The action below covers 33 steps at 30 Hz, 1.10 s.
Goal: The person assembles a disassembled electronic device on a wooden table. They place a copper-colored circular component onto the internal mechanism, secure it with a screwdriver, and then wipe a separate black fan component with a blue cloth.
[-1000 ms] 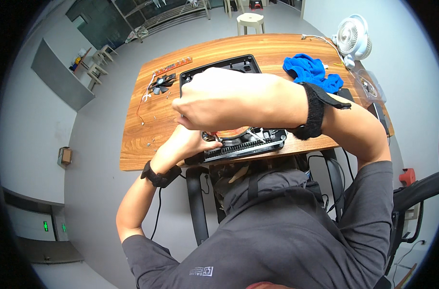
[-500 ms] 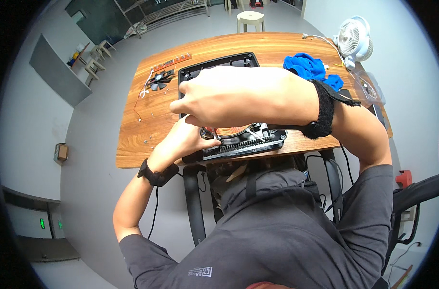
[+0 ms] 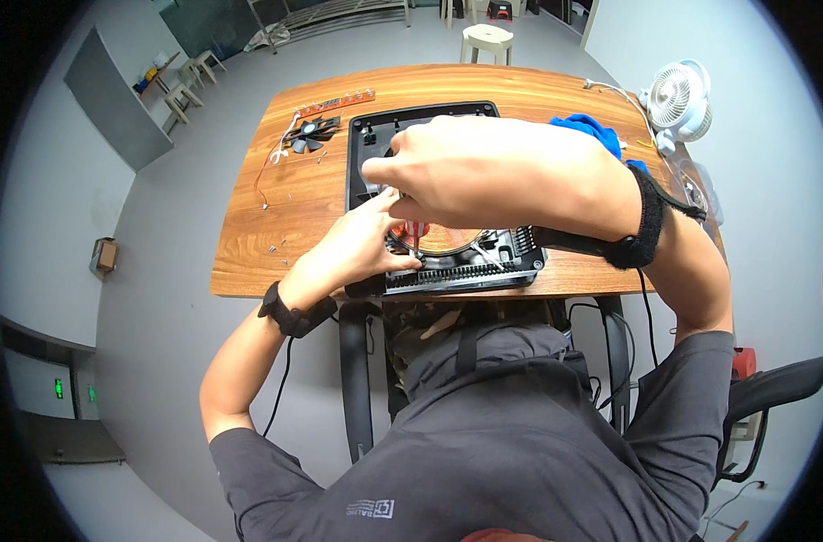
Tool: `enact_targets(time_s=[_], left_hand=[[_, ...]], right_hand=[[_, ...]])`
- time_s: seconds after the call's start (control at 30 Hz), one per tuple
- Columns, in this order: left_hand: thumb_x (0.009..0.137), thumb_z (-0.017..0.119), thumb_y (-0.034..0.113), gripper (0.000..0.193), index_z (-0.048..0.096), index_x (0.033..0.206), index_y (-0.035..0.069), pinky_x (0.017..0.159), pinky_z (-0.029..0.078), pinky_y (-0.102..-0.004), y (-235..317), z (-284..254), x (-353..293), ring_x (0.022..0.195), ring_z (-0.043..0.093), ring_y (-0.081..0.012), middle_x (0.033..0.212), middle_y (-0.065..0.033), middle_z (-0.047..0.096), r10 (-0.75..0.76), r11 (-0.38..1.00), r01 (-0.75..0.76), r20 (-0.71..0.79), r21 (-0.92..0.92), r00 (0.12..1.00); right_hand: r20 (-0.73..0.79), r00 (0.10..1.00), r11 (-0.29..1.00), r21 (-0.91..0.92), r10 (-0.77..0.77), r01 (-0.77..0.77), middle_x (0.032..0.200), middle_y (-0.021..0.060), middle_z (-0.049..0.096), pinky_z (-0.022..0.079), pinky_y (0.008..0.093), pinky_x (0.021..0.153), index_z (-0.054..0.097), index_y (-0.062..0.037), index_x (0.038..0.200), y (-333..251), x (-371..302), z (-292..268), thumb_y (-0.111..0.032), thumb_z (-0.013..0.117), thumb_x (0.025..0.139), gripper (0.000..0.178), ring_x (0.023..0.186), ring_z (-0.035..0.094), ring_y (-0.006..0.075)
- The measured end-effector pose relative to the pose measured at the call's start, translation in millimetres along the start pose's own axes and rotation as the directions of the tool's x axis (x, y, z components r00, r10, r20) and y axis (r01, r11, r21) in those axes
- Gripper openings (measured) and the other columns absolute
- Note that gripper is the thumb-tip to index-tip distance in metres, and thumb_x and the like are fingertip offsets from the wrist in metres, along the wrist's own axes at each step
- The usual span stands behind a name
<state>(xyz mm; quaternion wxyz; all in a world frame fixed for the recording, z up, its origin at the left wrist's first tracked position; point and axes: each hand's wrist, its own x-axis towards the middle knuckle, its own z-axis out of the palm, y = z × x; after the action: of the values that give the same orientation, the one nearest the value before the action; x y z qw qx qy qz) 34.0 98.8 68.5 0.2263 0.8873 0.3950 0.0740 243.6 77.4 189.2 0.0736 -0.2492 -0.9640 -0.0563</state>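
Observation:
An opened black appliance housing (image 3: 353, 163) with a round copper coil (image 3: 452, 238) inside lies near the table's front edge. It looks like an induction cooker. My right hand (image 3: 425, 172) is closed above the coil's left side, around a screwdriver (image 3: 418, 231) whose red part shows below the fingers. The shaft points down toward the coil's near left edge. Beside that tip rests the thumb of my left hand (image 3: 362, 239), its fingers stretched forward and apart from the thumb. My right hand partly covers those fingertips and much of the housing.
Left on the wooden table (image 3: 240, 244) are a small black fan (image 3: 310, 135), an orange strip board (image 3: 339, 102) with wires, and several loose screws (image 3: 278, 246). A blue cloth (image 3: 592, 131), a clear plastic box (image 3: 697, 188) and a white fan (image 3: 678, 101) are to the right.
The whole view has shifted. Relative to the housing, my right hand has moved slightly right, and the screwdriver's red part now shows beneath it. My left hand stays at nearly the same spot.

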Motion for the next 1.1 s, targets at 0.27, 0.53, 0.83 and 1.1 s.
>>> enact_targets(time_s=[0.27, 0.53, 0.83, 1.1], left_hand=[[0.070, 0.091, 0.031, 0.067, 0.067, 0.128, 0.007, 0.110, 0.047, -0.0446, -5, 0, 1, 0.132, 0.053, -0.0349, 0.141, -0.0147, 0.056, 0.108, 0.994, -0.107, -0.034, 0.023, 0.994], [0.071, 0.091, 0.030, 0.069, 0.065, 0.130, 0.006, 0.108, 0.048, -0.0448, 1, -2, -1, 0.133, 0.053, -0.0357, 0.141, -0.0157, 0.056, 0.009, 1.000, -0.009, 0.005, 0.003, 1.000], [0.070, 0.092, 0.031, 0.052, 0.073, 0.108, 0.001, 0.098, 0.054, -0.0431, -1, 1, -2, 0.113, 0.066, -0.0361, 0.120, -0.0196, 0.069, 0.201, 0.978, -0.208, -0.196, -0.013, 0.960], [0.070, 0.091, 0.035, 0.066, 0.068, 0.124, 0.006, 0.107, 0.049, -0.0434, 4, -3, 3, 0.129, 0.055, -0.0351, 0.138, -0.0148, 0.058, -0.010, 1.000, 0.009, 0.034, 0.030, 0.999]], right_hand=[[0.035, 0.991, 0.991, -0.003, 0.131, -0.131, 0.091, 0.0203, 0.065, 0.057, 0.0459, 0.070, 0.058, 0.0033, 0.112, -7, -3, -7, -0.022, 0.066, 0.096, 0.031, 0.083, 0.069, 0.0390], [-0.017, 1.000, 0.997, 0.078, -0.006, 0.007, 0.088, 0.0205, 0.071, 0.059, 0.0432, 0.073, 0.066, 0.0042, 0.103, 0, -1, 0, -0.010, 0.065, 0.087, 0.022, 0.085, 0.072, 0.0358], [-0.015, 0.995, 0.993, 0.065, 0.100, -0.098, 0.090, 0.0206, 0.066, 0.057, 0.0450, 0.072, 0.060, 0.0028, 0.111, -6, -6, -2, -0.030, 0.070, 0.092, 0.039, 0.084, 0.069, 0.0387], [-0.043, 0.997, 0.993, 0.106, 0.058, -0.053, 0.080, 0.0228, 0.069, 0.057, 0.0442, 0.067, 0.069, 0.0071, 0.090, 0, -5, 5, -0.012, 0.062, 0.085, 0.021, 0.076, 0.070, 0.0376]])
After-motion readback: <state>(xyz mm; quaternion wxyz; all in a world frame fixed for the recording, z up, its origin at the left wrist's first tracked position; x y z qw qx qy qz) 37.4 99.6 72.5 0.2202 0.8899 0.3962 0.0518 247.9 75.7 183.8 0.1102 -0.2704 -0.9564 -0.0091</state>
